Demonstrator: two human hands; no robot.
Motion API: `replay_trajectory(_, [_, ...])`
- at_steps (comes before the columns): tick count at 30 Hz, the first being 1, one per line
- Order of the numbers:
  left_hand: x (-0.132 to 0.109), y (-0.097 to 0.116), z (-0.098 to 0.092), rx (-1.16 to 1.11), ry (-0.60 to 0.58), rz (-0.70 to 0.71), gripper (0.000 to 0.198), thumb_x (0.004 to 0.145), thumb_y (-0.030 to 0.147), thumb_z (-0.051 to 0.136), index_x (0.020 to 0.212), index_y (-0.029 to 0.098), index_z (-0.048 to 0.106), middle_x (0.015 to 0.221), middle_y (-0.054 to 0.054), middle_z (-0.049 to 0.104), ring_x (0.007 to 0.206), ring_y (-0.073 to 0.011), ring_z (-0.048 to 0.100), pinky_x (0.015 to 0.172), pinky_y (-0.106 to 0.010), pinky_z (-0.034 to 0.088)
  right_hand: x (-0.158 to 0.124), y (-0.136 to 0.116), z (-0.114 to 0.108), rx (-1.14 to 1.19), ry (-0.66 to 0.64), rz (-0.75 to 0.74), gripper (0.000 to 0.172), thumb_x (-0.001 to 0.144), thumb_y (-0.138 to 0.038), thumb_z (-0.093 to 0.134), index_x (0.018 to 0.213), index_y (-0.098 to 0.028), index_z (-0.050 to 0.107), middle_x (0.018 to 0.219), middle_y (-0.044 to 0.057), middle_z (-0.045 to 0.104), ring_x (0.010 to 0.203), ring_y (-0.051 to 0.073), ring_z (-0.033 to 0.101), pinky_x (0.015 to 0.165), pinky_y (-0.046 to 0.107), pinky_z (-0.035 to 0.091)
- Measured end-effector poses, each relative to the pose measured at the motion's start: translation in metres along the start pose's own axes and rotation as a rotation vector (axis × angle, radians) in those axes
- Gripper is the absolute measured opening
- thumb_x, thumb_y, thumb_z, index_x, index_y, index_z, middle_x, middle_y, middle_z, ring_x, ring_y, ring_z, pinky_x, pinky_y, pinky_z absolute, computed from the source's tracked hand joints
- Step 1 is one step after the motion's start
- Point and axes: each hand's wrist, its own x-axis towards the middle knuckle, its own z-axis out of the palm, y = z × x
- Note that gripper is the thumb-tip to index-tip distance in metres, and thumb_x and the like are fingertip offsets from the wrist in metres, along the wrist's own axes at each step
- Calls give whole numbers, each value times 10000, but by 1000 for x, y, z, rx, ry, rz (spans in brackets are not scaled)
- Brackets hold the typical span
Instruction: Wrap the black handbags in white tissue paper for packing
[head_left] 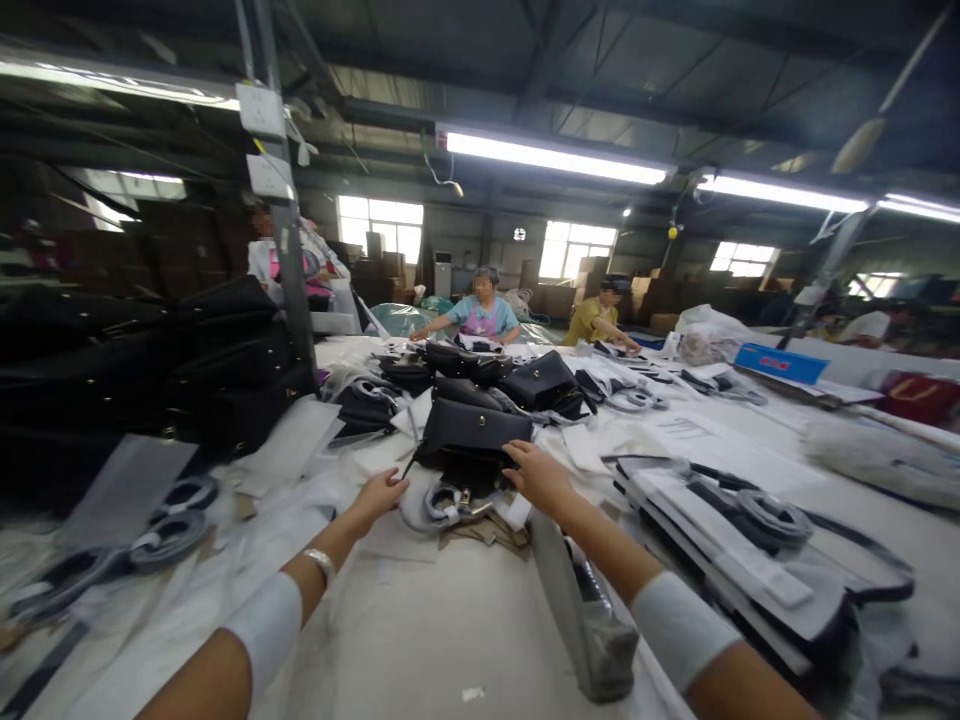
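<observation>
A black handbag (pixel 472 428) with a small gold clasp lies in front of me, its flap facing me. At its lower right edge is my right hand (pixel 541 480), fingers on the flap and thumb below. My left hand (pixel 377 498) is at the bag's left side, fingertips pinched on a thin black strip (pixel 409 465) that runs toward the bag. Just below the bag sits a coiled strap (pixel 441 503) in clear wrapping with gold hardware. Crumpled brown paper (pixel 487 535) lies under it.
More black handbags (pixel 536 380) are heaped behind, and a tall pile of them (pixel 225 370) stands left. Wrapped strap coils (pixel 171 538) lie left. A grey wrapped long piece (pixel 577 610) and flat bag parts (pixel 720 540) are at right. Two people sit across the table (pixel 420 640).
</observation>
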Motion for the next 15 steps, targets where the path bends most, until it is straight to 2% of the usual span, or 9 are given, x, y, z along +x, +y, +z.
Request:
replay_trajectory(2, [1, -9, 4, -90, -34, -55, 352, 939, 342, 611, 1245, 171, 573, 1237, -96, 607, 1031, -231, 635, 858, -441, 554, 32, -4, 20, -62, -27, 50, 567, 860, -195, 682, 1402, -153, 521, 1469, 170, 489, 1343, 317, 467, 1064, 405, 433])
replay_trajectory(5, [5, -15, 4, -212, -70, -110, 354, 937, 339, 614, 1245, 171, 573, 1244, -97, 604, 1042, -235, 631, 865, -446, 551, 63, -3, 44, -151, -56, 132, 720, 831, -229, 741, 1465, -123, 417, 1536, 226, 360, 1387, 369, 383, 1062, 462, 427])
replay_trajectory(7, [10, -14, 2, -292, -96, -136, 351, 936, 338, 616, 1242, 170, 575, 1245, -96, 603, 1046, -236, 630, 869, -448, 549, 76, 1, 53, -205, -68, 183, 645, 876, -276, 706, 1447, -164, 427, 1519, 190, 383, 1332, 352, 447, 1019, 497, 463])
replay_trajectory(10, [17, -9, -1, -417, -135, -160, 344, 935, 336, 617, 1232, 168, 580, 1239, -95, 606, 1042, -234, 631, 867, -445, 550, 93, 7, 56, -270, -93, 234, 409, 952, -325, 611, 1329, -190, 528, 1364, 111, 534, 1151, 268, 587, 934, 486, 523])
replay_trajectory(12, [21, -3, -1, -502, -149, -168, 338, 935, 335, 617, 1226, 166, 583, 1231, -94, 610, 1033, -231, 633, 859, -440, 552, 106, 9, 50, -302, -117, 254, 352, 959, -337, 601, 1267, -171, 566, 1270, 101, 590, 1063, 237, 625, 889, 449, 546])
replay_trajectory(15, [29, 14, -2, -639, -149, -164, 328, 935, 332, 618, 1215, 164, 587, 1212, -90, 617, 1012, -223, 639, 843, -428, 558, 127, 7, 31, -338, -128, 266, 346, 954, -339, 609, 1244, -154, 578, 1233, 103, 607, 1032, 229, 635, 867, 429, 553])
